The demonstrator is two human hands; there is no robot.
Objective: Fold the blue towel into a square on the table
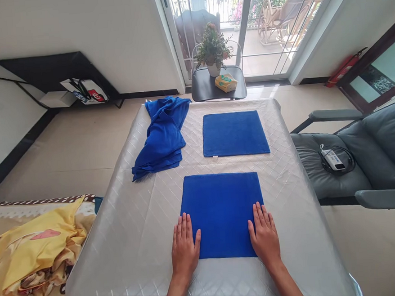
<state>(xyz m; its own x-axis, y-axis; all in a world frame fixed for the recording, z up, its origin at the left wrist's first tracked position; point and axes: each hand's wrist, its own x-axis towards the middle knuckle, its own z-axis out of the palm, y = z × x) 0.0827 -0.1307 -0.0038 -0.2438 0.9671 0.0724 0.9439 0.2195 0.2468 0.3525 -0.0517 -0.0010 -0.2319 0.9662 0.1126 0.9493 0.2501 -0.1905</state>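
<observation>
A blue cloth [225, 213] lies spread flat on the silver quilted table cover [129, 243], close to me. My left hand [185, 246] rests palm down over its left edge, fingers stretched out. Over the right edge lies my right hand [265, 234], also flat with the fingers extended. Neither hand grasps anything. Beyond this cloth a second blue cloth [235, 134] lies flat, with a small white tag at its lower edge. To its left is a crumpled heap of blue cloths [164, 136] at the table's far left side.
Behind the table stands a dark folding chair [200, 91] bearing a potted plant [212, 47] and a yellow tissue pack [226, 83]. A grey armchair [340, 156] with a coiled power strip [333, 159] is at right. Yellow fabric [38, 245] lies at lower left.
</observation>
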